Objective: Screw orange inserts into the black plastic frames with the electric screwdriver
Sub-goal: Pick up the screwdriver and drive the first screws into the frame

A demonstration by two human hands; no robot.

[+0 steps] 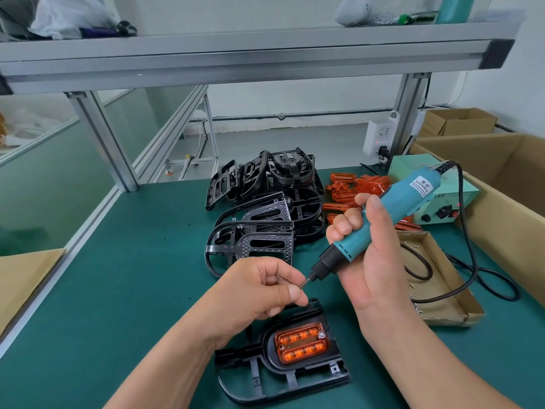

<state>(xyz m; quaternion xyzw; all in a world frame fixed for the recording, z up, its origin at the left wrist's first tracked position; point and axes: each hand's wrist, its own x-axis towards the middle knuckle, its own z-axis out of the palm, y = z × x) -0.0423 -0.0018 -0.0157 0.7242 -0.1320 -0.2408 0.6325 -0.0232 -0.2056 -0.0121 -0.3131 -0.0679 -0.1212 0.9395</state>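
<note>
A black plastic frame (298, 382) lies flat on the green mat near me, with an orange insert (300, 342) seated in its oval recess. One screw shows at the insert's right end. My right hand (374, 261) grips the teal electric screwdriver (392, 208), tilted with its bit pointing down-left above the frame. My left hand (259, 287) pinches a small screw (303, 282) at the bit's tip, with other screws held in its curled fingers.
A pile of black frames (265, 202) sits at the mat's middle back, with loose orange inserts (354, 187) beside it. A low cardboard tray of screws (442, 290) lies right, behind it the green power unit (448, 202) and large cardboard boxes (501, 187). The cable loops over the tray.
</note>
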